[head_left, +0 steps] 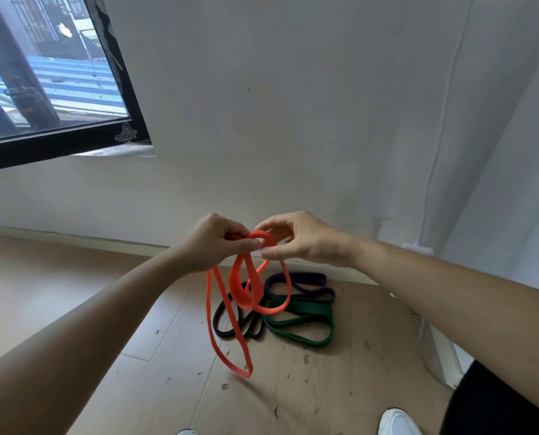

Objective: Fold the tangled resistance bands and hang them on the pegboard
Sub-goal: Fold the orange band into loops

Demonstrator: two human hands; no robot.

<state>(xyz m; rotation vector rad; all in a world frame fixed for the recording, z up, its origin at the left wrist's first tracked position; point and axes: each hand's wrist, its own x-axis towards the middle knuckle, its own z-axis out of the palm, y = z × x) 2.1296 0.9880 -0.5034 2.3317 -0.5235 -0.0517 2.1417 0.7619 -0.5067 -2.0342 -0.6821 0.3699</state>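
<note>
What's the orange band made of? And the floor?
The orange band looks like rubber or latex, matte: it droops in flat loops. The floor looks like pale wood planks with seams, dull finish; real wood or laminate, I cannot tell.

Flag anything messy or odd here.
The orange band hangs twisted in uneven loops from the left hand and right hand. Black band, purple band and green band lie heaped on the floor, amid scattered debris.

- Orange band [241, 296]: matt, rubbery, smooth.
- Black [227, 331], green [302, 321] and purple [296, 282] bands: same dull rubber look.
- Floor [73, 293]: pale wood-look planks, smooth, flecked with debris.
- Wall [293, 105]: matt white paint, scuffed.
- Window frame [136, 98]: glossy black.
</note>
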